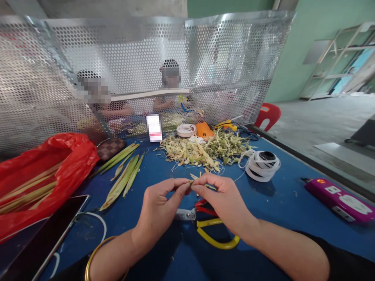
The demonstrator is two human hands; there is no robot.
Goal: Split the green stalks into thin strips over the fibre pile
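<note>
One small plant piece [191, 182]: greenish-brown, mostly hidden; above the tabletop [281, 207];
Left hand [159, 208], right hand [231, 203]: nearly closed, pinching it;
Red-handled tool [186, 214], yellow loop [218, 244]: below, partly covered by right hand;
Plant pile [202, 150]: beyond.

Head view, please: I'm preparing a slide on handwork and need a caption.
Left hand and right hand pinch a tiny piece above a blue table, plant trimmings and a white spool beyond.
</note>
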